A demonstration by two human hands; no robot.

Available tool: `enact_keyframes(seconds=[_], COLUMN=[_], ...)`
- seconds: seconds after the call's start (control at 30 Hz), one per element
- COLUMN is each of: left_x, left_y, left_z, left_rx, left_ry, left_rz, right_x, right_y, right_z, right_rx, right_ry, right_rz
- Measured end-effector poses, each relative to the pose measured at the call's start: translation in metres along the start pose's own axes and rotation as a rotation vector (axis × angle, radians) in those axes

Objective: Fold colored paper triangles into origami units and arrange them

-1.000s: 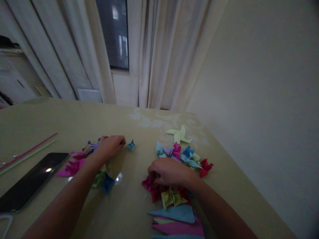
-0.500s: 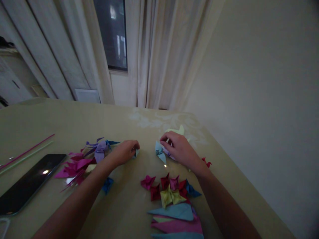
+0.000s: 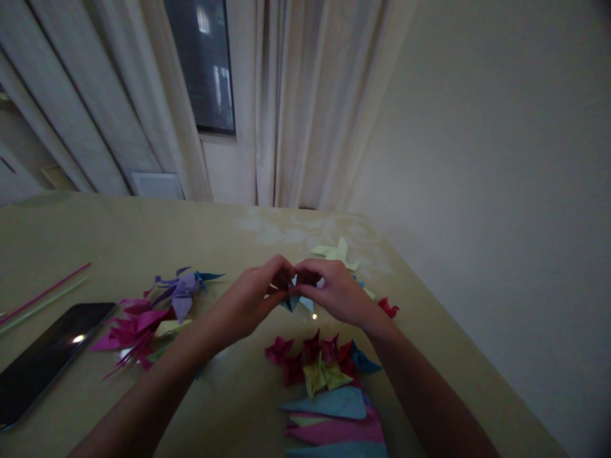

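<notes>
My left hand (image 3: 252, 299) and my right hand (image 3: 334, 292) meet above the middle of the table. Their fingers pinch a small blue folded paper piece (image 3: 292, 301) between them. Just behind my right hand lies a pale green paper pinwheel (image 3: 337, 253). A small red folded piece (image 3: 389, 308) sits to the right of my wrist. Below my hands is a cluster of red, pink and yellow folded flowers (image 3: 319, 366).
A heap of purple, magenta and blue folded pieces (image 3: 153, 312) lies at the left. A dark phone (image 3: 42, 356) and two thin straws (image 3: 42, 296) lie further left. Flat coloured paper sheets (image 3: 334, 420) sit near me. The table (image 3: 143, 235) ends at a wall on the right.
My left hand has brought the blue piece from the left pile to the middle. My right hand left the red flowers, reached back, then joined the left hand on the piece.
</notes>
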State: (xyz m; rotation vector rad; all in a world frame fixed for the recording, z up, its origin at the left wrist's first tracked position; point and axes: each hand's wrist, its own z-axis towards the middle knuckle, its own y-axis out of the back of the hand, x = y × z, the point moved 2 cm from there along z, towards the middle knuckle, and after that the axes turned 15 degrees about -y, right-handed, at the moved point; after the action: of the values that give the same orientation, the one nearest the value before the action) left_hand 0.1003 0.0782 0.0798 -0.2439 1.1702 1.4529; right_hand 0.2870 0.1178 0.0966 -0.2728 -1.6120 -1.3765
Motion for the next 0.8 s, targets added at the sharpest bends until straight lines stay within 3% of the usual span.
enact_keyframes(seconds=[0.17,0.3,0.4,0.5,0.6,0.73,0.8], left_x=[0.007,0.043,0.085,0.114,0.121,0.113,0.105], left_y=[0.007,0.044,0.078,0.099,0.103,0.098,0.096], left_z=[0.0,-0.015,-0.043,-0.067,-0.072,-0.058,-0.049], left_rx=[-0.011,-0.011,0.186,0.372,0.378,0.281,0.212], left_ry=[0.031,0.128,0.437,0.646,0.628,0.558,0.465], left_rz=[0.053,0.514,0.925,0.942,0.886,0.792,0.717], right_x=[0.0,-0.001,-0.01,-0.022,-0.027,-0.022,-0.019], right_y=[0.005,0.0,-0.013,-0.029,-0.04,-0.04,-0.036], right_z=[0.0,-0.003,-0.003,-0.002,-0.002,-0.006,-0.006], right_rx=[0.008,0.115,0.24,0.309,0.407,0.541,0.539], right_ry=[-0.026,-0.04,-0.037,-0.032,-0.042,-0.067,-0.058], right_rz=[-0.079,-0.184,-0.338,-0.515,-0.604,-0.593,-0.554])
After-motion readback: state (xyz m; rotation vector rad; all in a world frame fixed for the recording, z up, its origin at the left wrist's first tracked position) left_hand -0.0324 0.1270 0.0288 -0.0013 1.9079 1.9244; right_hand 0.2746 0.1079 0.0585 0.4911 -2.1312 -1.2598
